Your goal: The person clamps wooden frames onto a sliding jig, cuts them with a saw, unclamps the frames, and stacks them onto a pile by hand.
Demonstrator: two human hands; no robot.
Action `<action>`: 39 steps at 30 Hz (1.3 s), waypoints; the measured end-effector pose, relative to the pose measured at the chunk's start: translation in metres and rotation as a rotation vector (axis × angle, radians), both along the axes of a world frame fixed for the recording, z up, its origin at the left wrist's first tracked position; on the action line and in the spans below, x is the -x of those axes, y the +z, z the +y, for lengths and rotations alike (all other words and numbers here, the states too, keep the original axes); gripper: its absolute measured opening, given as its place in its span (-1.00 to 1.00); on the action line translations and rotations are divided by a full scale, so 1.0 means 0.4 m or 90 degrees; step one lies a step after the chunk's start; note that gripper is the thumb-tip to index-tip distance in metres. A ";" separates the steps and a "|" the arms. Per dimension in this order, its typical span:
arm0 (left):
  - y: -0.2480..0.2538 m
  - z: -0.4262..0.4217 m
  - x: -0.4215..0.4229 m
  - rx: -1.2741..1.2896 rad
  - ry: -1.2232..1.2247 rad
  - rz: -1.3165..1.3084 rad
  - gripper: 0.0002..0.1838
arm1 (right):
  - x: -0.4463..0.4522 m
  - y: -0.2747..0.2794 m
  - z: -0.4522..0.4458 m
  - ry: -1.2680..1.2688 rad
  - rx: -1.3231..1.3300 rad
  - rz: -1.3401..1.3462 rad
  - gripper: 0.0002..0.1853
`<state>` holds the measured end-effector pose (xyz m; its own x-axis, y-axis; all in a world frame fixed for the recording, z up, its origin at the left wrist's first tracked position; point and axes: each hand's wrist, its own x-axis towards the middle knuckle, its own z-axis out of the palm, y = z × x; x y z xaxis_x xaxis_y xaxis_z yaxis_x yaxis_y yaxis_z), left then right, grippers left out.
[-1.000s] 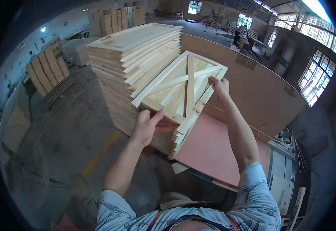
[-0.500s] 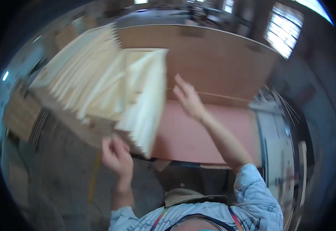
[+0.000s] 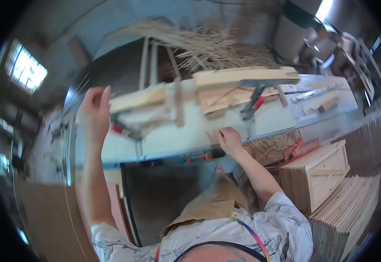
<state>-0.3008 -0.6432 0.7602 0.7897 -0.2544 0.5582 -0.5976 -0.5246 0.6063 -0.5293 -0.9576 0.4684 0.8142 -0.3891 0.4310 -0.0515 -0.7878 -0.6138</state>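
Note:
My left hand [image 3: 95,109] is raised at the left end of a pale workbench [image 3: 173,142], blurred, its fingers bent and a gap showing beside the thumb. I see nothing held in it. My right hand [image 3: 229,140] is over the bench's front edge, with fingers loosely curled together and nothing visible in them. A clamp with a red handle [image 3: 120,130] lies right of my left hand. Beyond my right hand, a second red-handled clamp [image 3: 252,107] stands by wooden boards [image 3: 247,77]. A blurred wooden strip [image 3: 140,98] extends from near my left hand.
Thin wood strips [image 3: 208,46] are heaped behind the bench. At the lower right stand stacked wooden panels [image 3: 347,209] and a braced wooden frame stack [image 3: 326,174]. A red-handled tool [image 3: 294,149] lies near them. A brown board [image 3: 46,214] stands at lower left.
The view has swung from the pink-topped table and panel stack to the workbench. The panels now appear at lower right. My left hand is higher in view, and my right hand's fingers have curled.

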 end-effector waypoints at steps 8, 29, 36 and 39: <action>-0.418 -0.886 -0.531 -0.743 -0.447 0.175 -0.42 | 0.000 -0.134 -0.137 0.086 -0.047 -0.064 -0.82; 0.226 -0.254 -0.659 0.025 -0.057 -0.069 -0.61 | -0.652 0.899 -0.131 -0.102 -0.055 -0.071 -0.19; 0.206 0.238 -0.611 0.182 0.105 -0.063 -0.77 | -1.316 1.066 0.122 0.332 -0.256 -0.209 -0.63; 0.047 0.567 -0.448 0.281 0.299 -0.015 -0.85 | -1.427 0.920 0.264 0.364 -0.120 -0.043 -0.55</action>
